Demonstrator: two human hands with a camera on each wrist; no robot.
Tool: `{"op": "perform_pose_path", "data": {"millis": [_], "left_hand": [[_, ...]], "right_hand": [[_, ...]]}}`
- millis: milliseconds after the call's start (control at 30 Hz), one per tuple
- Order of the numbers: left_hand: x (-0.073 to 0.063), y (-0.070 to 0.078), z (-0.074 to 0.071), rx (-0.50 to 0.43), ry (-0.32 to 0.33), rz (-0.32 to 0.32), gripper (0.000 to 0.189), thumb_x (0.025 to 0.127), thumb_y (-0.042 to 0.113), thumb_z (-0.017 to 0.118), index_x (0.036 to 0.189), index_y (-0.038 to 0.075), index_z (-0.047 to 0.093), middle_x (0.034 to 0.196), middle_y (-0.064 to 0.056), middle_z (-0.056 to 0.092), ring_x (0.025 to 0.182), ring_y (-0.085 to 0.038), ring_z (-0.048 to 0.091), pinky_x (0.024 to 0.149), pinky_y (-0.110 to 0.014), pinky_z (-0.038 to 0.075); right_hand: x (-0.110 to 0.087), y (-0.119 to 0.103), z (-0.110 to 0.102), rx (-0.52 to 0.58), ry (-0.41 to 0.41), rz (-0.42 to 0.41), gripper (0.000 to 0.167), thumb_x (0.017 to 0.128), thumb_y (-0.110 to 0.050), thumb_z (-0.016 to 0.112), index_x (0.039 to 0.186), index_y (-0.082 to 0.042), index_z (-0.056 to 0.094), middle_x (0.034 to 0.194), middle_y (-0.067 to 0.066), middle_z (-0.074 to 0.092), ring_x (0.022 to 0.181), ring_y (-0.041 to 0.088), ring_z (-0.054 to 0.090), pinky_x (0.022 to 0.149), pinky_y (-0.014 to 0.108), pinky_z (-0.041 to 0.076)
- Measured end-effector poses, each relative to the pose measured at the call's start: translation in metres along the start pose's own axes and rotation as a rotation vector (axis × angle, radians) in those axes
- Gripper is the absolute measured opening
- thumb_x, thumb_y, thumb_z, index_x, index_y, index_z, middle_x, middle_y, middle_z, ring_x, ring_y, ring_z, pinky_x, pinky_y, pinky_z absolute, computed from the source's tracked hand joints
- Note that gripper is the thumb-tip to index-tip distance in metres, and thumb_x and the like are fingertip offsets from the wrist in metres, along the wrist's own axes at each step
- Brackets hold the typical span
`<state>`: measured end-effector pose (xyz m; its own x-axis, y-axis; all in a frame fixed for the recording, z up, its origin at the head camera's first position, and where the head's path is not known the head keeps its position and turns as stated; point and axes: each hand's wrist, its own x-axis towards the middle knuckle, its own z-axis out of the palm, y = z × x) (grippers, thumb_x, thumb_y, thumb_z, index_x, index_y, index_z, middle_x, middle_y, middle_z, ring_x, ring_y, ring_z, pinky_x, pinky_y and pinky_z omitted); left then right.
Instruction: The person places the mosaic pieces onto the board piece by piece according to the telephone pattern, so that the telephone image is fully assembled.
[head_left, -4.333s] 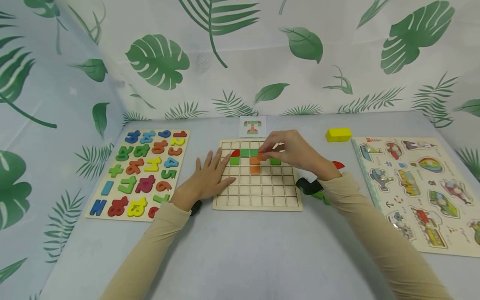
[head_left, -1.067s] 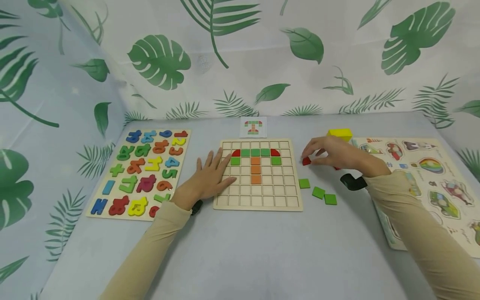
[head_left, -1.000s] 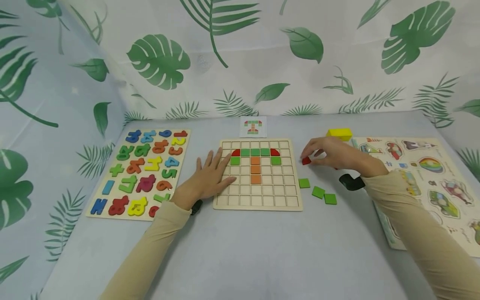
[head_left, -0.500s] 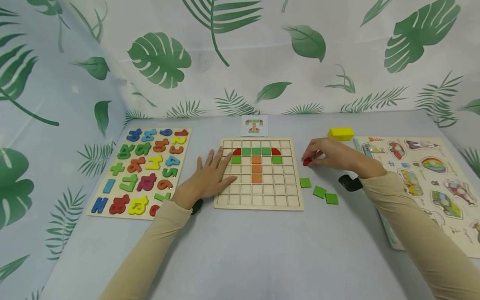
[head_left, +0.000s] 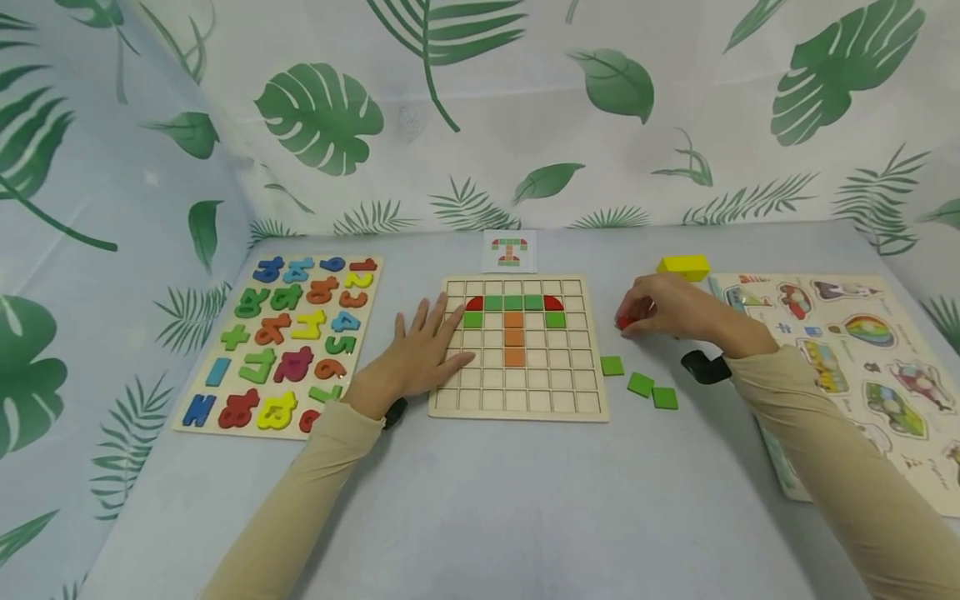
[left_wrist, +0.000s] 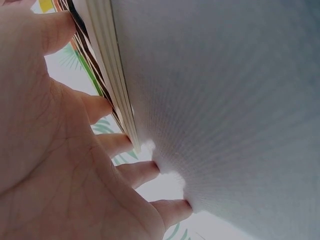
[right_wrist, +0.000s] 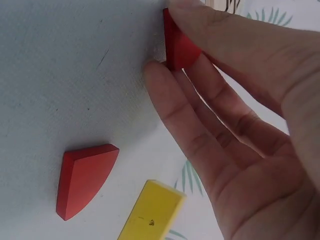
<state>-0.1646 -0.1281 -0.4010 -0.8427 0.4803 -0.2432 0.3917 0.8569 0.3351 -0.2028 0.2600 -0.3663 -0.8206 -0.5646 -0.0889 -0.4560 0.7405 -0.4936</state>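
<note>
My left hand (head_left: pixel 412 354) lies with spread fingers on the left edge of a wooden grid board (head_left: pixel 516 402). Its fingertips meet the table beyond the edge in the left wrist view. On the board, red quarter-circle pieces, green squares and an orange column (head_left: pixel 513 337) form a T shape. Right of the board, my right hand (head_left: pixel 671 312) pinches a red quarter-circle piece (right_wrist: pixel 184 49) between thumb and fingers, just above the table. A second red quarter-circle piece (right_wrist: pixel 87 179) lies near it, mostly hidden by the hand in the head view.
Green square tiles (head_left: pixel 641 384) lie right of the board. Behind it sits a small pattern card (head_left: pixel 509 267). A yellow block (head_left: pixel 684 267) stands at the back right. A number puzzle (head_left: pixel 225 342) is on the left, a picture puzzle (head_left: pixel 832 417) under the right forearm.
The orange tile my right hand held earlier is in the column. That hand moved off the board, took a red quarter-circle piece and shifted slightly right with it. The left hand stayed.
</note>
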Motion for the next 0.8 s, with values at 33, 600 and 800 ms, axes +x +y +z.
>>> {"op": "perform_pose_path", "data": {"millis": [33, 600, 800], "left_hand": [[0.000, 0.000, -0.001, 0.001, 0.000, -0.001, 0.081, 0.110, 0.051, 0.044, 0.169, 0.008, 0.009, 0.174, -0.021, -0.006, 0.159, -0.046, -0.007, 0.120, -0.073, -0.002], [0.000, 0.002, -0.002, -0.005, -0.007, -0.012, 0.081, 0.110, 0.051, 0.043, 0.169, 0.008, 0.007, 0.174, -0.021, -0.007, 0.159, -0.046, -0.007, 0.120, -0.072, -0.002], [-0.002, 0.003, -0.002, -0.015, -0.015, -0.012, 0.081, 0.110, 0.051, 0.044, 0.169, 0.009, 0.007, 0.174, -0.021, -0.007, 0.158, -0.045, -0.008, 0.120, -0.072, -0.003]], "right_hand": [[-0.001, 0.000, -0.001, -0.001, 0.010, 0.008, 0.014, 0.082, -0.001, 0.088, 0.092, -0.002, 0.079, 0.091, 0.003, 0.072, 0.080, 0.018, 0.067, 0.068, 0.025, 0.054], [0.001, -0.039, -0.001, -0.011, 0.162, -0.132, 0.015, 0.086, 0.007, 0.082, 0.099, -0.001, 0.082, 0.088, 0.002, 0.067, 0.082, 0.019, 0.067, 0.075, 0.035, 0.059], [0.004, -0.068, 0.016, 0.063, 0.149, -0.175, 0.014, 0.085, 0.005, 0.084, 0.094, -0.004, 0.081, 0.089, -0.002, 0.070, 0.082, 0.016, 0.068, 0.074, 0.034, 0.058]]}}
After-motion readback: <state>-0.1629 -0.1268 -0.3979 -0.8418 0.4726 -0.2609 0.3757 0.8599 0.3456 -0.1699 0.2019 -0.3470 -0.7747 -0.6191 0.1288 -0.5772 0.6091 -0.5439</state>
